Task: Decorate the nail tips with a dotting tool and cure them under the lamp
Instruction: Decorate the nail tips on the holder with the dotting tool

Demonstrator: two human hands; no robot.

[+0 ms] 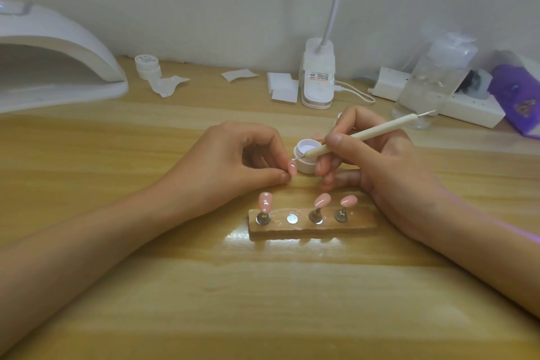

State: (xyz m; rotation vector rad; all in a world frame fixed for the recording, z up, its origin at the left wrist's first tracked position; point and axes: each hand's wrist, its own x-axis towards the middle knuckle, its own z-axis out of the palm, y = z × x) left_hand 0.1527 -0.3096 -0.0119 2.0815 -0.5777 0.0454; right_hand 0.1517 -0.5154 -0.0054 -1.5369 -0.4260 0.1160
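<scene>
My left hand (248,158) pinches a pink nail tip (292,167) between thumb and fingers. My right hand (374,161) grips a white dotting tool (365,135) like a pen, its white-loaded point touching the top of that tip. Right behind stands an open white gel pot (306,155). In front lies a wooden holder (309,223) with three pink tips on stands: a dotted one (265,202) at the left and two (322,200) (348,201) at the right. One magnet spot (291,218) on the holder is bare. The white curing lamp (55,61) sits at the far left.
A closed white gel jar (148,66) and white wipes (283,86) lie near the wall. A desk lamp base (318,76) with its cable, a clear bottle (432,79), a white power strip (467,105) and a purple packet (520,93) stand at the back right.
</scene>
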